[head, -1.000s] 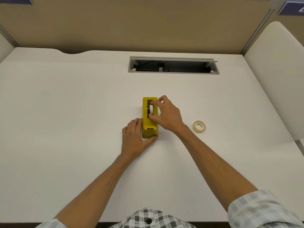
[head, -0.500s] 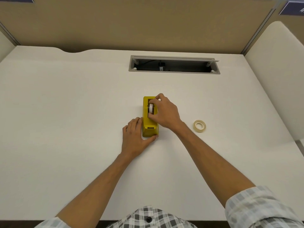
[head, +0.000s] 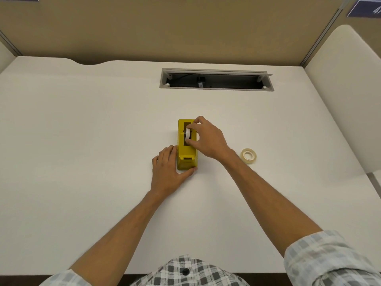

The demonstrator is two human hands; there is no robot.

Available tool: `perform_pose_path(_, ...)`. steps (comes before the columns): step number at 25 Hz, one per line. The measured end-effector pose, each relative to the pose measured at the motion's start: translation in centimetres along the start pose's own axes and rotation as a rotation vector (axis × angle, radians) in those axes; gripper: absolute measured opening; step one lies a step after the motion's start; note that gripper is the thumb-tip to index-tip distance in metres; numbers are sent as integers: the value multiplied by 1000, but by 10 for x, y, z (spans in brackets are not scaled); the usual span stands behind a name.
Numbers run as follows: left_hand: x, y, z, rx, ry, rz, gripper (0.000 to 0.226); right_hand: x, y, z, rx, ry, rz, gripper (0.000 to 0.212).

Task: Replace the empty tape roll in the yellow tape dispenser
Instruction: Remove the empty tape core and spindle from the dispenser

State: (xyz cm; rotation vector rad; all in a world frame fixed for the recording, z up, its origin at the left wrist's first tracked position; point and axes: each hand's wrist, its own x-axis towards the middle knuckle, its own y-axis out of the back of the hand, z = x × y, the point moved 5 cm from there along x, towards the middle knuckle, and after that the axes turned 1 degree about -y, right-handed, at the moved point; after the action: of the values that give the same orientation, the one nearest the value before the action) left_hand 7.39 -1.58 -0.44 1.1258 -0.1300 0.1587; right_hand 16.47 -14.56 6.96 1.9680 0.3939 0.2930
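Observation:
The yellow tape dispenser (head: 186,150) stands lengthwise in the middle of the white desk (head: 82,141). My left hand (head: 168,169) rests against its near left side, thumb hooked round the front end, holding it steady. My right hand (head: 208,138) reaches over the top slot, thumb and forefinger pinched on the white roll core (head: 187,134) that sits in the slot on its black hub. A fresh roll of pale tape (head: 248,155) lies flat on the desk to the right of my right wrist.
A long open cable tray (head: 216,79) is cut into the desk behind the dispenser. Tan partition panels (head: 185,27) close off the back, and a white side panel (head: 346,100) stands at the right.
My right hand has shifted slightly back along the dispenser and tightened its pinch on the white core. The left hand and the dispenser have stayed put.

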Motion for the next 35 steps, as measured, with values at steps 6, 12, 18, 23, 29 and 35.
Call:
perform_pose_path(6, 0, -1, -2, -8, 4, -7, 90, 1, 1, -1, -4, -11, 4, 48)
perform_pose_path(12, 0, -1, -1, -8, -2, -2, 90, 4, 3, -4, -19, -18, 12, 47)
perform_pose_path(18, 0, -1, -1, -9, -2, -2, 90, 4, 5, -6, -28, -12, 13, 45)
perform_pose_path(23, 0, -1, -1, -9, 0, -2, 90, 5, 4, -7, -45, -9, 16, 45)
perform_pose_path(29, 1, -1, -1, -7, 4, -11, 91, 3, 3, -7, -43, 1, 25, 43)
perform_pose_path(35, 0, -1, -2, -14, 9, -17, 92, 2, 5, -7, -55, 9, 33, 44)
